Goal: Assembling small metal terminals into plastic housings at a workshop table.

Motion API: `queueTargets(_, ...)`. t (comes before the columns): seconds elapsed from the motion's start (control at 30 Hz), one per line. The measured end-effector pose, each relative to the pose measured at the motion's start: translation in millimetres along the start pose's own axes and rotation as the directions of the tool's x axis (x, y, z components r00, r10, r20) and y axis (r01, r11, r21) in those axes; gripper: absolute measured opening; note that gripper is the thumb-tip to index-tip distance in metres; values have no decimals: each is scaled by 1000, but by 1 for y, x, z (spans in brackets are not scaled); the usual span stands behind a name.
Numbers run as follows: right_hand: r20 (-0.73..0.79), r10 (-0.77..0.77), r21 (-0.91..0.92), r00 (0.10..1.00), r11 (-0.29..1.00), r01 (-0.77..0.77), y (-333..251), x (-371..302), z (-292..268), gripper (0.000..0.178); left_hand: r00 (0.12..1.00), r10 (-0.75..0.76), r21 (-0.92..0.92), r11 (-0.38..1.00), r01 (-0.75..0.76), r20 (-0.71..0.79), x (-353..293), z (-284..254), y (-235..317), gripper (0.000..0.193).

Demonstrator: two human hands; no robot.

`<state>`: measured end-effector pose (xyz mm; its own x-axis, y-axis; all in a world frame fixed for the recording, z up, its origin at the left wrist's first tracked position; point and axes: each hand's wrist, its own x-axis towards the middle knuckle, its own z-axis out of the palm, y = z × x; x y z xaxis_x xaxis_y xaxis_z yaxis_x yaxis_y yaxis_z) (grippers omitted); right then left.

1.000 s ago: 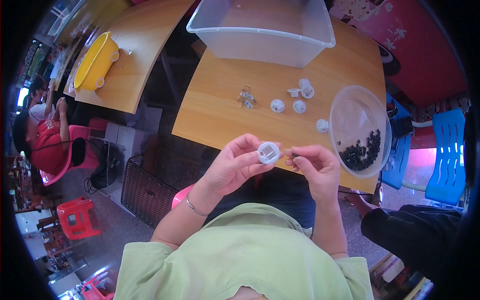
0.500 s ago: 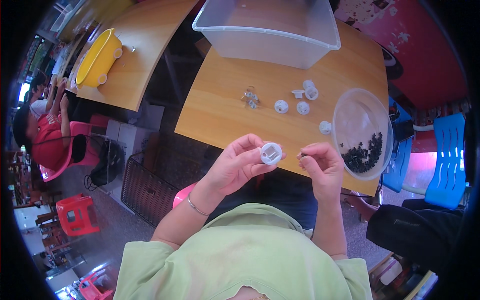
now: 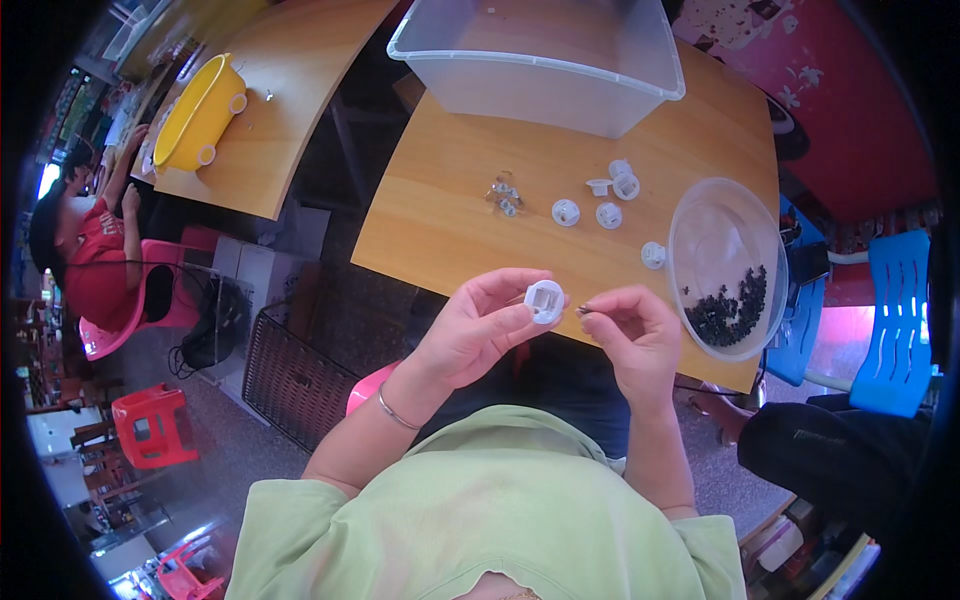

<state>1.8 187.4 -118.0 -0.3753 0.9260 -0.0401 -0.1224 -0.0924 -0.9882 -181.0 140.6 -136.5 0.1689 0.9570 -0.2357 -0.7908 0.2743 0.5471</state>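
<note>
Between the thumb and fingers of my left hand [image 3: 478,325] is a round white plastic part [image 3: 545,301], its recessed side with a rectangular cavity turned up. Close by on its right, my right hand [image 3: 637,335] pinches a tiny dark piece [image 3: 583,311], too small to make out fully. Both hands are held over the near edge of the wooden table [image 3: 440,230]. Several similar white parts [image 3: 609,215] lie on the tabletop beyond them. A shallow clear round tub [image 3: 690,215] by my right hand contains many small black pieces [image 3: 728,312].
A large clear plastic bin [image 3: 540,95] stands at the table's far side. Small shiny metal pieces [image 3: 505,195] lie left of the white parts. On another table at left is a yellow basin [image 3: 195,115], with a seated person in red [image 3: 100,245] near it. Blue chairs [image 3: 888,325] stand at right.
My right hand has come a little left, bringing the dark piece nearer the white part. The white part has tilted slightly in my left hand. The seated person has shifted an arm.
</note>
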Motion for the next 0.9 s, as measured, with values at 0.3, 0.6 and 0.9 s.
queueTargets(0.3,-2,-138,-128,990,982,137,1,6,9,12,984,178,186,966,-180,26,2,4,-9,24)
queueTargets(0.6,9,-219,-279,976,936,213,0,5,11,12,958,272,186,941,-284,89,4,7,-12,14)
queueTargets(0.9,-17,-366,-413,930,850,327,-4,7,16,13,945,312,225,918,-327,103,4,7,-13,11)
